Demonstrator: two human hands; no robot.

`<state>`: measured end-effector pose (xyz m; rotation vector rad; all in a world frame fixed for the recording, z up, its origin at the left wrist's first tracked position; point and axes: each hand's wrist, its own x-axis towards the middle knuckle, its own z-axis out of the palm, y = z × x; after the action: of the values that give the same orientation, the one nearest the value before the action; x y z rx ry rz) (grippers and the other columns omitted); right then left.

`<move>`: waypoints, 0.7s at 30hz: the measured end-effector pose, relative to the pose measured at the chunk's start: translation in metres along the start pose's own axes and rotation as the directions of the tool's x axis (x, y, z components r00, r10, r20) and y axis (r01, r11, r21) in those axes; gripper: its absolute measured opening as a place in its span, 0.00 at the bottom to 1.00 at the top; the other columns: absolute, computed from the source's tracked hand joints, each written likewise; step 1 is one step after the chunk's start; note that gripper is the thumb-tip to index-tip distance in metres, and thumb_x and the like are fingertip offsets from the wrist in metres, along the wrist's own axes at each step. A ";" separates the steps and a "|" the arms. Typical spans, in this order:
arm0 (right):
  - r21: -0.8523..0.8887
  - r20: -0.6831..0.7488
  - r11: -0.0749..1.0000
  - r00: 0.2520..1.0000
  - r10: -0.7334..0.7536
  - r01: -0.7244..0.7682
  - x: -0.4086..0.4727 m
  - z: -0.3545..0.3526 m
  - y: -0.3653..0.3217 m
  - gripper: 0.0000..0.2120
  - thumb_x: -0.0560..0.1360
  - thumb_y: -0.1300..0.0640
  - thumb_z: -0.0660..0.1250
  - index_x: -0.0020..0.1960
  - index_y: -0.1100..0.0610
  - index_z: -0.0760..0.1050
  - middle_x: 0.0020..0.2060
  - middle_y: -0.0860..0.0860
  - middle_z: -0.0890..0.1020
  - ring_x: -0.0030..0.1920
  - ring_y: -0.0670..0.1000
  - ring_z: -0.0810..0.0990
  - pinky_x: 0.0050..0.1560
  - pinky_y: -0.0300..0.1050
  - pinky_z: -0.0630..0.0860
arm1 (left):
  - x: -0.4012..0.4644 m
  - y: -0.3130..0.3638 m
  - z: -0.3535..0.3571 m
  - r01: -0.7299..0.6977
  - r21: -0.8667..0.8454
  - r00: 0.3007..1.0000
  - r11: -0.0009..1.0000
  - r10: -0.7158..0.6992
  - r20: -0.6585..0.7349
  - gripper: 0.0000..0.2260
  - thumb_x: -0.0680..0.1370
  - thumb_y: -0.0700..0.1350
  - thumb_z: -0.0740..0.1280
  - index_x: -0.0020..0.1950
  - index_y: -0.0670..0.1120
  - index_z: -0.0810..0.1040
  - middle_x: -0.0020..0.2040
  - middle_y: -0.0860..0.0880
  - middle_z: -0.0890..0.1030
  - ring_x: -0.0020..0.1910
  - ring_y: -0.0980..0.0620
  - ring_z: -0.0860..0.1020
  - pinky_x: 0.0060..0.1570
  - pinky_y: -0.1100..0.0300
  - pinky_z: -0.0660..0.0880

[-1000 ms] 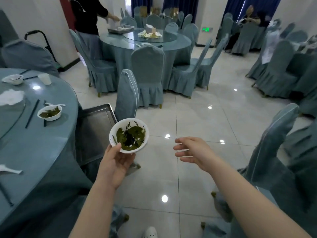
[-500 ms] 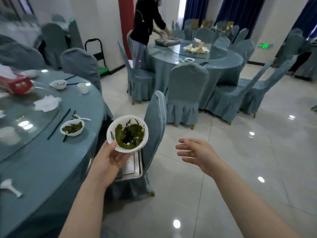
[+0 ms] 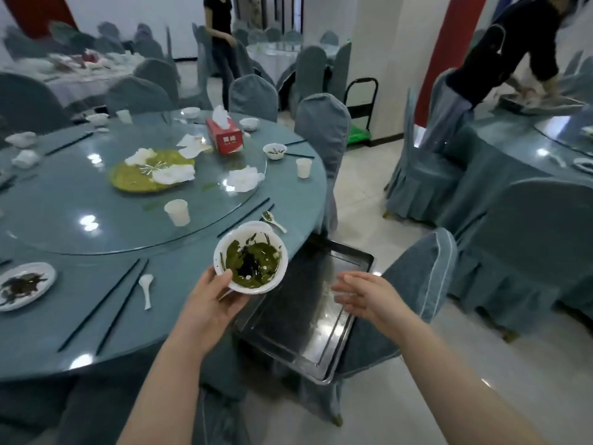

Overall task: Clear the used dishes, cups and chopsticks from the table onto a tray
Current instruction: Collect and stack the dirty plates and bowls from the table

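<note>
Head view: left hand grips bowl beside tray.

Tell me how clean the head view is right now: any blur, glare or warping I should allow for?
Head view: the bowl in the left hand and the tray are fairly sharp; the right hand is slightly smeared. Far tables and the person at upper right are motion-blurred. Ceiling lights glare off the glass turntable and floor. Wide-angle warping bends the edges.

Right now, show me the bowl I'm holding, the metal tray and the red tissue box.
bowl (image 3: pixel 251 256), head view, on its green leftovers.
metal tray (image 3: pixel 296 319), head view, on its bare floor.
red tissue box (image 3: pixel 228 140), head view, on its front face.
</note>
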<state>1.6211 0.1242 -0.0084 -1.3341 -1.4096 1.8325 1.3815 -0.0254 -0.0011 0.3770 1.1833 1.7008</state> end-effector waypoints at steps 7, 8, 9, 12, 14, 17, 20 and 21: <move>0.019 0.006 1.000 1.000 -0.010 0.010 0.094 0.041 -0.034 0.08 0.80 0.55 0.63 0.55 0.54 0.78 0.45 0.52 0.86 0.44 0.53 0.83 0.49 0.48 0.78 | 0.048 0.045 -0.048 -0.092 -0.029 0.986 0.995 0.087 -0.144 0.12 0.77 0.43 0.65 0.60 0.49 0.77 0.55 0.47 0.83 0.52 0.49 0.81 0.49 0.55 0.78; 0.015 0.011 1.000 1.000 -0.008 0.008 0.105 0.047 -0.036 0.08 0.79 0.54 0.63 0.55 0.54 0.78 0.45 0.51 0.86 0.44 0.53 0.84 0.46 0.47 0.77 | 0.057 0.050 -0.053 -0.097 -0.036 0.984 0.995 0.090 -0.156 0.11 0.78 0.43 0.64 0.60 0.50 0.77 0.54 0.47 0.82 0.51 0.50 0.81 0.48 0.55 0.79; 0.012 0.016 1.000 1.000 -0.009 0.009 0.115 0.054 -0.039 0.07 0.79 0.54 0.63 0.54 0.54 0.78 0.45 0.51 0.86 0.44 0.53 0.84 0.44 0.46 0.77 | 0.065 0.056 -0.058 -0.104 -0.041 0.982 0.994 0.096 -0.164 0.10 0.79 0.42 0.63 0.59 0.50 0.77 0.54 0.47 0.82 0.50 0.50 0.81 0.47 0.56 0.80; -0.016 0.011 1.000 1.000 0.005 -0.005 0.142 0.072 -0.042 0.07 0.78 0.54 0.64 0.53 0.53 0.78 0.45 0.52 0.86 0.46 0.54 0.84 0.42 0.45 0.77 | 0.085 0.071 -0.067 -0.111 -0.037 0.978 0.993 0.102 -0.179 0.10 0.80 0.42 0.61 0.60 0.49 0.76 0.54 0.46 0.81 0.51 0.49 0.79 0.51 0.54 0.77; -0.055 0.020 0.997 0.999 0.048 -0.046 0.157 0.082 -0.040 0.06 0.78 0.54 0.65 0.53 0.54 0.78 0.44 0.51 0.86 0.47 0.55 0.84 0.42 0.44 0.77 | 0.094 0.078 -0.074 -0.113 -0.044 0.973 0.993 0.101 -0.208 0.10 0.80 0.42 0.62 0.59 0.49 0.76 0.54 0.46 0.80 0.51 0.48 0.79 0.52 0.54 0.76; -0.133 0.022 0.988 0.996 0.087 -0.083 0.188 0.096 -0.040 0.07 0.77 0.54 0.67 0.53 0.54 0.78 0.43 0.51 0.86 0.46 0.53 0.84 0.41 0.44 0.78 | 0.107 0.087 -0.087 -0.123 -0.092 0.960 0.988 0.095 -0.262 0.09 0.79 0.42 0.62 0.58 0.49 0.77 0.53 0.46 0.81 0.49 0.49 0.80 0.49 0.54 0.76; -0.213 0.008 0.970 0.993 0.118 -0.114 0.227 0.111 -0.036 0.08 0.77 0.53 0.66 0.54 0.55 0.76 0.46 0.52 0.84 0.46 0.53 0.83 0.40 0.44 0.77 | 0.115 0.096 -0.101 -0.134 -0.076 0.942 0.988 0.103 -0.320 0.09 0.79 0.42 0.62 0.58 0.50 0.77 0.51 0.47 0.82 0.46 0.50 0.82 0.48 0.55 0.79; -0.232 0.001 0.964 0.991 0.131 -0.127 0.236 0.115 -0.034 0.09 0.78 0.53 0.65 0.55 0.56 0.75 0.46 0.53 0.83 0.46 0.53 0.82 0.41 0.45 0.77 | 0.115 0.097 -0.105 -0.132 -0.084 0.935 0.988 0.096 -0.340 0.09 0.79 0.42 0.62 0.58 0.50 0.77 0.50 0.47 0.82 0.46 0.49 0.82 0.47 0.55 0.79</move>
<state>1.4140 0.2753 -0.0736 -1.5620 -1.6200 1.8061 1.2026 0.0133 -0.0002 0.0917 1.3274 1.9759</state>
